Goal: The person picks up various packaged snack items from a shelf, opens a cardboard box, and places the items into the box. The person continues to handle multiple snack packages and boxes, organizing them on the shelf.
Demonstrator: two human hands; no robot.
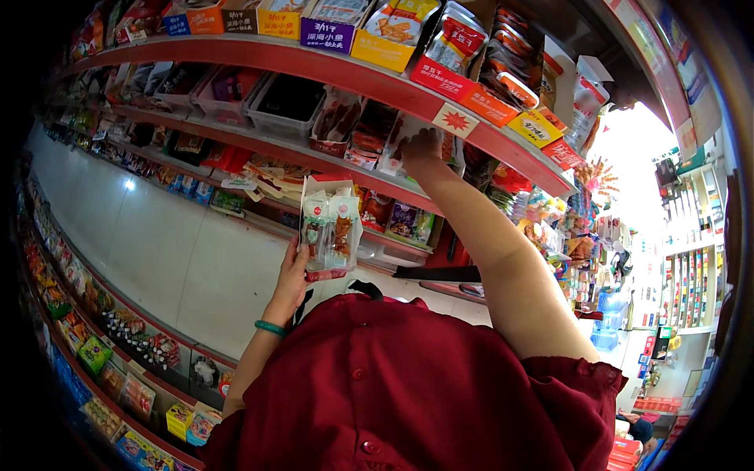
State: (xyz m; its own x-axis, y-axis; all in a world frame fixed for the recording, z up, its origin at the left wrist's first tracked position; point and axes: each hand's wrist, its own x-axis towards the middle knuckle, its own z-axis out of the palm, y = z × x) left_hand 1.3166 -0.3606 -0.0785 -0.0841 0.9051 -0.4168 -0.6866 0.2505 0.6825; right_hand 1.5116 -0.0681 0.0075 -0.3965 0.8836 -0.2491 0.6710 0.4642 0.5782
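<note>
My left hand (291, 276) grips the side of an open display box (310, 188) in front of my chest, its fingers mostly behind the box. Inside stand clear snack packets (342, 231) with brown food showing through. My right arm stretches forward to the middle shelf, under the upper shelf's red edge. There my right hand (422, 147) reaches in among packets in a pale box (393, 157), fingers bent downward. Shade blurs the fingertips, and what lies between them is hidden. Beside that hand is a box of red and dark packets (367, 137).
The red-edged upper shelf (275, 51) runs above my right hand, carrying several colourful snack boxes (385, 39). Clear plastic tubs (287, 106) stand on the middle shelf. A low shelf of packets (98, 353) curves along the left, beyond the pale tiled floor (212, 275). Bright daylight enters at right.
</note>
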